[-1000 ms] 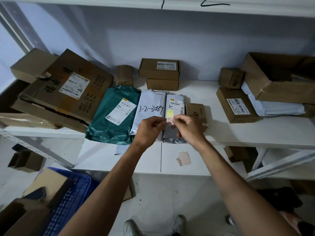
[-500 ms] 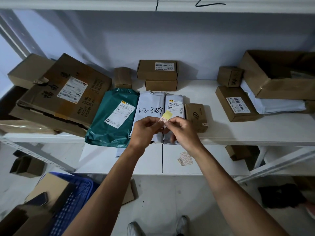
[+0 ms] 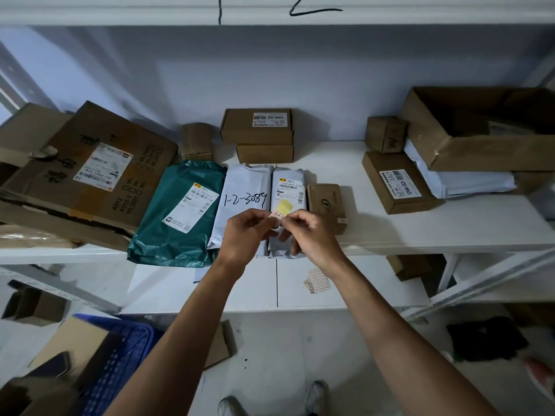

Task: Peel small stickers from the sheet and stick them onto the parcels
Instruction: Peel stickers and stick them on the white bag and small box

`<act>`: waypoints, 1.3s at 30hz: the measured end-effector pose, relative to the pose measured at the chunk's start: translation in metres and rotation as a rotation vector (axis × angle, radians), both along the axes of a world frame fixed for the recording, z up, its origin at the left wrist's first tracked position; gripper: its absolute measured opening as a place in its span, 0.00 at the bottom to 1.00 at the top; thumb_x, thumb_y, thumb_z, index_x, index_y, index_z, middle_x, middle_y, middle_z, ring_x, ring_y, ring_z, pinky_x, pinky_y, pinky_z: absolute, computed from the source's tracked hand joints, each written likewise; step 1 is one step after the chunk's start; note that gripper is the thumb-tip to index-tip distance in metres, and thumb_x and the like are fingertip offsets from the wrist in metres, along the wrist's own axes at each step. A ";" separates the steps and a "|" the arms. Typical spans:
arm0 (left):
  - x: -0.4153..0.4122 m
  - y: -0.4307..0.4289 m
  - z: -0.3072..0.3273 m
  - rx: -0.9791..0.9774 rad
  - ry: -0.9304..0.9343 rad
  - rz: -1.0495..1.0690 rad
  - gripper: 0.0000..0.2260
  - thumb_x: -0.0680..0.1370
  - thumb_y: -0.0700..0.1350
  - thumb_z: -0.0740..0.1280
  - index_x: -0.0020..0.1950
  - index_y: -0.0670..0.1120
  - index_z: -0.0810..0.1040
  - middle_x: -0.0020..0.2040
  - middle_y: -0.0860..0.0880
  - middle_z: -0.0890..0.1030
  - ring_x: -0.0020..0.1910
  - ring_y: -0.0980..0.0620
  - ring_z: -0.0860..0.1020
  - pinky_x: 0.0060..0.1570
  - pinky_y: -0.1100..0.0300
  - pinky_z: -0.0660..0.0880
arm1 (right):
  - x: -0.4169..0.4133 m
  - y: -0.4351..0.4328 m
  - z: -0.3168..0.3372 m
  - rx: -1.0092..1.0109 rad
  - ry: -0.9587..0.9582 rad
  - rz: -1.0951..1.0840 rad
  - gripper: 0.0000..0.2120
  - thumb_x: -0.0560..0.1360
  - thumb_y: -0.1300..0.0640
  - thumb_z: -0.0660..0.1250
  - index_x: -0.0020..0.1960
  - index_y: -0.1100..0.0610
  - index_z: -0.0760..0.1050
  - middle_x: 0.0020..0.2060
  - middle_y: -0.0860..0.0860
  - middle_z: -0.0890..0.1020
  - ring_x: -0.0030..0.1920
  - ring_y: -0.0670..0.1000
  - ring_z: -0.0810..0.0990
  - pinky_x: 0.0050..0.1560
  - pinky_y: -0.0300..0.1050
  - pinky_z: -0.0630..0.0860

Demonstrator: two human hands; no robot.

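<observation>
The left hand (image 3: 246, 232) and right hand (image 3: 309, 232) meet fingertip to fingertip over the front edge of the shelf (image 3: 420, 229), each with thumb and forefinger closed on the same small sticker (image 3: 276, 215), the other fingers curled under. The sticker is pale with red print. A yellow backing (image 3: 284, 208) stands up from it just above the fingertips; which hand has hold of the backing I cannot tell.

The sticker hangs in front of the grey parcel (image 3: 286, 187), below that parcel's printed label. Whether it touches the parcel does not show. Just left lies a white parcel (image 3: 243, 187) with "1-2-3089" handwritten on it, and beside that a green parcel (image 3: 180, 211) whose near end overhangs the shelf edge. A small box (image 3: 326, 202) lies against the grey parcel's right side.

The sticker sheet (image 3: 315, 280) lies on the lower shelf, under the right wrist.

Further out, two stacked boxes (image 3: 256, 126) sit at the back wall, a big carton (image 3: 90, 169) leans at the left, and an open box (image 3: 480, 130) rests on a white bag at the right. On the floor stands a blue crate (image 3: 120, 349).
</observation>
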State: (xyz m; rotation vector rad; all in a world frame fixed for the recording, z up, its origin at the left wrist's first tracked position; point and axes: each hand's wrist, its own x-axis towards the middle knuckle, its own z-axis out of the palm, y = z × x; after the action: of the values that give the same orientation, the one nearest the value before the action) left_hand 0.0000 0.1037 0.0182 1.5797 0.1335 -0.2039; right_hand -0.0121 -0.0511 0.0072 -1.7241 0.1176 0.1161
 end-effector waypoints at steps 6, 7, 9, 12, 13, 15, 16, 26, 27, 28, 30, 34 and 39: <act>0.002 -0.014 0.007 0.028 -0.016 -0.025 0.03 0.77 0.35 0.70 0.47 0.41 0.83 0.40 0.45 0.85 0.36 0.51 0.83 0.43 0.60 0.80 | -0.002 -0.011 0.004 0.003 0.000 -0.050 0.09 0.81 0.54 0.68 0.50 0.60 0.80 0.32 0.52 0.84 0.22 0.50 0.74 0.28 0.42 0.73; 0.002 -0.016 0.006 0.033 -0.015 -0.031 0.03 0.77 0.35 0.70 0.47 0.41 0.83 0.40 0.45 0.85 0.37 0.51 0.83 0.44 0.59 0.81 | -0.003 -0.013 0.004 0.002 0.001 -0.056 0.09 0.81 0.54 0.68 0.50 0.60 0.80 0.31 0.50 0.83 0.22 0.50 0.73 0.27 0.41 0.72; 0.003 -0.022 0.005 0.037 -0.010 -0.048 0.03 0.76 0.35 0.71 0.47 0.41 0.83 0.39 0.45 0.85 0.37 0.50 0.84 0.47 0.56 0.81 | -0.006 -0.019 0.004 -0.002 -0.008 -0.072 0.09 0.81 0.53 0.68 0.50 0.59 0.80 0.31 0.50 0.82 0.23 0.50 0.74 0.26 0.41 0.72; 0.004 -0.031 0.002 0.024 -0.009 -0.056 0.03 0.76 0.35 0.71 0.48 0.38 0.83 0.40 0.44 0.85 0.38 0.48 0.84 0.49 0.53 0.81 | -0.009 -0.028 0.004 -0.030 -0.019 -0.096 0.10 0.80 0.52 0.68 0.50 0.59 0.80 0.34 0.54 0.84 0.26 0.49 0.77 0.29 0.43 0.74; 0.004 -0.035 0.002 0.021 -0.013 -0.062 0.04 0.76 0.34 0.71 0.49 0.37 0.83 0.41 0.43 0.85 0.38 0.48 0.83 0.49 0.54 0.81 | -0.010 -0.032 0.004 -0.043 -0.023 -0.106 0.10 0.80 0.52 0.68 0.50 0.59 0.80 0.35 0.54 0.85 0.26 0.48 0.78 0.31 0.45 0.75; 0.004 -0.041 0.002 0.021 -0.024 -0.065 0.05 0.76 0.34 0.71 0.51 0.35 0.82 0.42 0.41 0.85 0.37 0.49 0.83 0.47 0.57 0.81 | -0.012 -0.037 0.004 -0.053 -0.027 -0.120 0.10 0.80 0.52 0.68 0.50 0.59 0.80 0.36 0.53 0.85 0.25 0.45 0.78 0.31 0.44 0.76; 0.004 -0.045 0.002 0.022 -0.026 -0.070 0.05 0.76 0.34 0.71 0.51 0.35 0.82 0.42 0.41 0.85 0.37 0.49 0.83 0.46 0.58 0.81 | -0.013 -0.041 0.003 -0.057 -0.030 -0.132 0.09 0.81 0.52 0.68 0.50 0.59 0.80 0.36 0.53 0.85 0.24 0.43 0.78 0.30 0.42 0.76; 0.004 -0.086 0.000 -0.016 -0.020 -0.135 0.05 0.76 0.34 0.72 0.50 0.35 0.82 0.47 0.35 0.85 0.47 0.38 0.85 0.53 0.51 0.82 | -0.021 -0.076 -0.002 -0.095 -0.052 -0.296 0.08 0.79 0.54 0.70 0.49 0.59 0.80 0.34 0.54 0.84 0.24 0.49 0.76 0.27 0.43 0.73; 0.003 -0.089 0.001 -0.008 -0.018 -0.138 0.05 0.76 0.34 0.72 0.50 0.35 0.82 0.47 0.36 0.85 0.47 0.38 0.85 0.53 0.52 0.82 | -0.021 -0.078 -0.001 -0.093 -0.051 -0.308 0.07 0.79 0.55 0.70 0.49 0.59 0.80 0.35 0.56 0.84 0.24 0.49 0.76 0.27 0.43 0.73; 0.002 -0.092 0.002 -0.005 -0.016 -0.148 0.05 0.75 0.34 0.72 0.50 0.35 0.83 0.46 0.36 0.86 0.46 0.40 0.85 0.53 0.53 0.83 | -0.022 -0.081 -0.001 -0.089 -0.048 -0.324 0.07 0.79 0.55 0.70 0.49 0.59 0.80 0.36 0.57 0.84 0.24 0.50 0.76 0.27 0.43 0.73; 0.002 -0.098 0.002 -0.003 -0.020 -0.170 0.04 0.75 0.35 0.72 0.49 0.36 0.83 0.44 0.38 0.86 0.43 0.44 0.85 0.53 0.53 0.82 | -0.023 -0.087 0.000 -0.071 -0.043 -0.356 0.07 0.79 0.56 0.69 0.50 0.61 0.80 0.37 0.60 0.84 0.24 0.51 0.76 0.27 0.44 0.73; 0.000 -0.102 0.001 -0.001 -0.015 -0.207 0.04 0.76 0.37 0.72 0.49 0.38 0.84 0.43 0.40 0.86 0.41 0.46 0.84 0.54 0.51 0.81 | -0.024 -0.093 0.002 -0.070 -0.035 -0.371 0.09 0.80 0.57 0.69 0.52 0.64 0.80 0.39 0.63 0.84 0.23 0.50 0.75 0.28 0.44 0.72; -0.002 -0.087 0.003 -0.023 -0.004 -0.188 0.04 0.77 0.37 0.71 0.50 0.38 0.84 0.45 0.38 0.86 0.47 0.37 0.85 0.52 0.50 0.82 | -0.022 -0.083 0.007 -0.008 -0.029 -0.323 0.08 0.80 0.59 0.68 0.51 0.65 0.81 0.34 0.59 0.82 0.22 0.49 0.72 0.24 0.39 0.70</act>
State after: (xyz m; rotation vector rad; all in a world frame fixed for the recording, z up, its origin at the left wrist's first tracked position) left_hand -0.0024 0.0166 0.0215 1.5700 -0.0201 -0.3477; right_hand -0.0342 -0.1345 0.0145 -1.6917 0.3726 -0.1483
